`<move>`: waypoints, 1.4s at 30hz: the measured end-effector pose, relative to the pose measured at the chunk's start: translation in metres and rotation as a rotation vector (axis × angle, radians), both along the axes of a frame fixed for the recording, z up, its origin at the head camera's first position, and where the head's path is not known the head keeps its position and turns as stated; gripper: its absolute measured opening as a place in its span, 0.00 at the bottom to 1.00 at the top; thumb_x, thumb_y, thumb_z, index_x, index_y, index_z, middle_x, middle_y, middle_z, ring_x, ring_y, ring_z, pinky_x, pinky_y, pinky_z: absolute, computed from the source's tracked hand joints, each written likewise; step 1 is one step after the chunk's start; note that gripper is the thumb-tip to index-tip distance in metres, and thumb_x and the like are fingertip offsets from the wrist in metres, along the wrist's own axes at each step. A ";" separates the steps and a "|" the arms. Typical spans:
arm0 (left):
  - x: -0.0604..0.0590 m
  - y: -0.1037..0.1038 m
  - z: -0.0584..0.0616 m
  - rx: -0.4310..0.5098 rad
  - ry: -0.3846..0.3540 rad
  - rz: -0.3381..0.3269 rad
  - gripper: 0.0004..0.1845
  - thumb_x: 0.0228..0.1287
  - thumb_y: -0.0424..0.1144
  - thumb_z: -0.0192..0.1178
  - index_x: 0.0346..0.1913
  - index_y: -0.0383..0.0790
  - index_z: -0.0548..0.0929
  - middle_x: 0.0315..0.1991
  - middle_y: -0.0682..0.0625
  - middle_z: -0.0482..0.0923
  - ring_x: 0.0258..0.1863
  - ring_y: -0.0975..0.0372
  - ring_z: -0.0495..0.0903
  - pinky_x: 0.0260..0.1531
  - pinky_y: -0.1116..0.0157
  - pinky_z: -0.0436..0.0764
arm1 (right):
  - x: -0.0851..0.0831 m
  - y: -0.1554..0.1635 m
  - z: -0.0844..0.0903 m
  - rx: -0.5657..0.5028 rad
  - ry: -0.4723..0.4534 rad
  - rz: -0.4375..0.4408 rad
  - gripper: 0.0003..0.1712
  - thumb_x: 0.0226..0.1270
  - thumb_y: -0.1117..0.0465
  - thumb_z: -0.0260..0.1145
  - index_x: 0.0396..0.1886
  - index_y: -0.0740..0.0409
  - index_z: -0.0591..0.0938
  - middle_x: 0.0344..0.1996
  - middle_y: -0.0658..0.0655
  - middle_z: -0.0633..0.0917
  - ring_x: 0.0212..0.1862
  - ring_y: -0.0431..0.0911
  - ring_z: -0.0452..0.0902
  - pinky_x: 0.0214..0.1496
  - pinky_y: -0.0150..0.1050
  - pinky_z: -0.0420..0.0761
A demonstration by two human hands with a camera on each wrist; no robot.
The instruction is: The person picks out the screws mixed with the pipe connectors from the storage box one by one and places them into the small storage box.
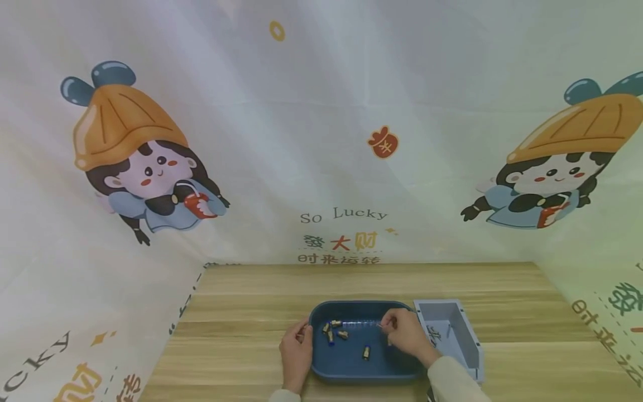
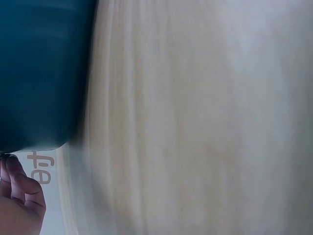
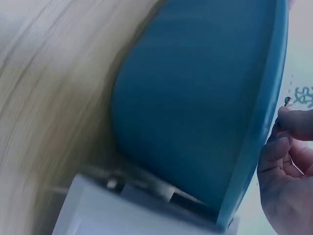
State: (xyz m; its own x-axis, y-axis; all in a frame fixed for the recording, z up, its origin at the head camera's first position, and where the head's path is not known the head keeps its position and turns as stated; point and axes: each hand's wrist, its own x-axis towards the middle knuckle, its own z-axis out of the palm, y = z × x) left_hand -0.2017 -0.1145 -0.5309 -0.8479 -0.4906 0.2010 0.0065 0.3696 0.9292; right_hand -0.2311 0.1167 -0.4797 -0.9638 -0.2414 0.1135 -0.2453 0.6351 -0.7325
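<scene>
A dark blue tray [image 1: 369, 375] stands on the wooden table. Inside it lie several brass fittings with blue ends, most of them grouped at the left around one fitting [image 1: 342, 335]; a lone fitting [image 1: 366, 352] is nearer the front. My left hand [image 1: 296, 354] grips the tray's left rim between thumb and fingers. Over the tray's right part, my right hand [image 1: 406, 333] pinches a small shiny metal piece [image 3: 287, 101]. Its kind is too small to tell, and the fingers cover most of it.
Against the tray's right side stands a grey bin [image 1: 469, 335], with small dark metal pieces [image 1: 433, 335] in its left part. The wooden table [image 1: 241, 318] reaches back to a printed cloth [image 1: 341, 184], which also hangs along both sides.
</scene>
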 end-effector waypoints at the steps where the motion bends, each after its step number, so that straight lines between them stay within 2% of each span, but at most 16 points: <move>1: 0.000 0.000 0.000 0.002 -0.001 -0.001 0.09 0.59 0.27 0.61 0.43 0.30 0.85 0.28 0.46 0.79 0.25 0.68 0.73 0.26 0.74 0.74 | 0.000 0.002 0.000 0.000 0.002 -0.012 0.06 0.50 0.76 0.64 0.25 0.63 0.80 0.20 0.51 0.79 0.21 0.40 0.68 0.23 0.30 0.69; 9: 0.000 -0.001 0.000 -0.008 0.003 -0.009 0.09 0.59 0.27 0.61 0.43 0.30 0.85 0.28 0.46 0.79 0.25 0.68 0.73 0.26 0.74 0.74 | 0.000 0.019 0.000 -0.001 0.048 -0.088 0.09 0.49 0.77 0.62 0.23 0.60 0.79 0.20 0.51 0.80 0.22 0.40 0.68 0.24 0.30 0.69; 17: 0.000 -0.001 0.000 -0.009 0.008 -0.004 0.10 0.59 0.27 0.61 0.43 0.30 0.85 0.28 0.46 0.80 0.25 0.69 0.73 0.25 0.74 0.74 | -0.001 0.038 0.007 0.028 0.079 -0.113 0.10 0.46 0.78 0.59 0.21 0.60 0.79 0.18 0.50 0.79 0.23 0.39 0.69 0.25 0.31 0.70; 25: 0.000 0.000 -0.001 -0.029 0.003 -0.005 0.09 0.59 0.27 0.61 0.43 0.31 0.85 0.29 0.46 0.80 0.26 0.67 0.74 0.26 0.74 0.74 | 0.000 0.061 0.011 0.035 0.044 -0.169 0.08 0.51 0.75 0.60 0.23 0.60 0.79 0.18 0.50 0.77 0.21 0.39 0.66 0.21 0.30 0.67; 29: 0.000 0.000 -0.001 -0.033 0.010 -0.006 0.09 0.59 0.27 0.61 0.43 0.31 0.85 0.29 0.46 0.80 0.26 0.67 0.74 0.26 0.74 0.74 | 0.001 0.070 0.008 0.057 0.050 -0.179 0.05 0.53 0.73 0.61 0.24 0.61 0.79 0.19 0.51 0.76 0.22 0.40 0.67 0.23 0.31 0.67; 37: -0.001 -0.001 -0.001 -0.041 0.014 0.003 0.09 0.58 0.27 0.61 0.42 0.31 0.85 0.29 0.46 0.80 0.25 0.69 0.73 0.26 0.74 0.74 | 0.003 0.079 0.003 0.064 -0.006 -0.213 0.04 0.55 0.72 0.57 0.28 0.65 0.78 0.21 0.52 0.77 0.23 0.41 0.67 0.22 0.30 0.67; 42: 0.001 0.000 -0.001 -0.037 0.013 -0.004 0.09 0.59 0.27 0.61 0.43 0.31 0.85 0.29 0.46 0.80 0.26 0.67 0.74 0.26 0.74 0.74 | 0.006 0.082 -0.002 0.072 0.031 -0.213 0.03 0.55 0.72 0.58 0.26 0.65 0.77 0.20 0.52 0.76 0.22 0.41 0.66 0.22 0.30 0.66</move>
State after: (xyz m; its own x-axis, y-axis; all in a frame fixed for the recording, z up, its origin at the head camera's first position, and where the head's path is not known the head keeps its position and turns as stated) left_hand -0.2008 -0.1145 -0.5322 -0.8469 -0.4796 0.2298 0.0196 0.4037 0.9147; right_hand -0.2249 0.1990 -0.4816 -0.9901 -0.0411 0.1339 -0.1217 0.7251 -0.6778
